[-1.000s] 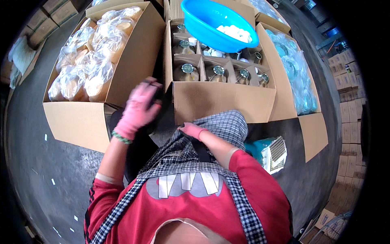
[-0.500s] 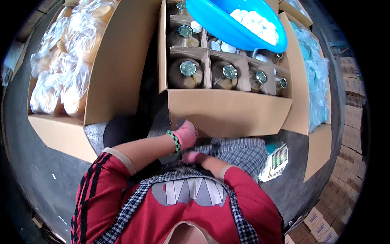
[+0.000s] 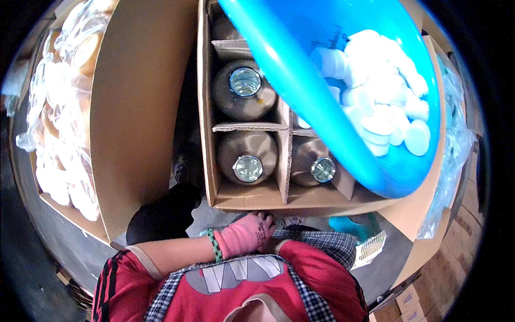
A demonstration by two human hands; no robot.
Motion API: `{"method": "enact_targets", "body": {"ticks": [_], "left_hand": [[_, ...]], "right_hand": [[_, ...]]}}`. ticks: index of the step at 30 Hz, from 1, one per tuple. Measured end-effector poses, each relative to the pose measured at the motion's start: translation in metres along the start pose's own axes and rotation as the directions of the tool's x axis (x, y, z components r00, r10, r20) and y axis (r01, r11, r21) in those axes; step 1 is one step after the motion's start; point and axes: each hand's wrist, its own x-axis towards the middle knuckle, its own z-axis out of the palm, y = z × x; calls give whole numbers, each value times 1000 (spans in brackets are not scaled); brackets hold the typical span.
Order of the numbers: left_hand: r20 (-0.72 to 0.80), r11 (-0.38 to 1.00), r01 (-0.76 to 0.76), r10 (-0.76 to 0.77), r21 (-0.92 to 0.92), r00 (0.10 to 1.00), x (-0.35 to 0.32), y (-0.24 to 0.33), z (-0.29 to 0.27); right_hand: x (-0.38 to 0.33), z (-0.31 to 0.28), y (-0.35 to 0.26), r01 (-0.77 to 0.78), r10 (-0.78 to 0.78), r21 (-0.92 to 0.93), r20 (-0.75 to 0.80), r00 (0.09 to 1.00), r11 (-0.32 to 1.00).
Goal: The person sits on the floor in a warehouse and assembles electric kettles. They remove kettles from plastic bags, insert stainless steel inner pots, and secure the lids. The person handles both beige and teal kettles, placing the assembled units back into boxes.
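My left hand [image 3: 245, 235], in a pink glove with a green and black bracelet at the wrist, is in front of my body, just below the near edge of the middle carton [image 3: 252, 200]. Its fingers are bent and closed; whatever they hold, if anything, is hidden. Behind it, near my lap, my right hand is almost wholly covered, so its fingers cannot be made out. Wide-bodied glass bottles with open necks, such as the near-left bottle [image 3: 247, 155], stand upright in the carton's cardboard compartments. A blue plastic basin [image 3: 316, 121] holding white caps [image 3: 383, 91] rests tilted over the carton's right part.
To the left stands a carton [image 3: 142, 118] with plastic-wrapped, tan round items [image 3: 70, 123]. On the right, another carton shows teal items under clear plastic [image 3: 450, 155]. A white plastic basket [image 3: 370, 249] sits beside my right knee. Stacked boxes [image 3: 410, 300] lie farther right.
The view has come closer, so the carton and basin look larger and nearer. My left hand has drawn back from the carton's front side and now covers my right hand.
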Motion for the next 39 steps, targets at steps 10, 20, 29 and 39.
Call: {"method": "enact_targets", "body": {"ticks": [10,20,29,39], "left_hand": [[227,998,56,-49,-22,973,27,-12,-10],[20,990,-58,55,130,998,0,-1,-16],[90,997,79,-81,27,993,8,3,-18],[307,991,-1,-40,132,951,30,0,-35]], "right_hand": [[-8,-30,-3,-52,41,-139,-81,996,989],[16,-40,-15,-2,-12,-250,-54,998,968],[21,-54,-14,10,-4,-219,25,1000,976],[16,-68,-26,81,-79,-302,20,997,950]]}}
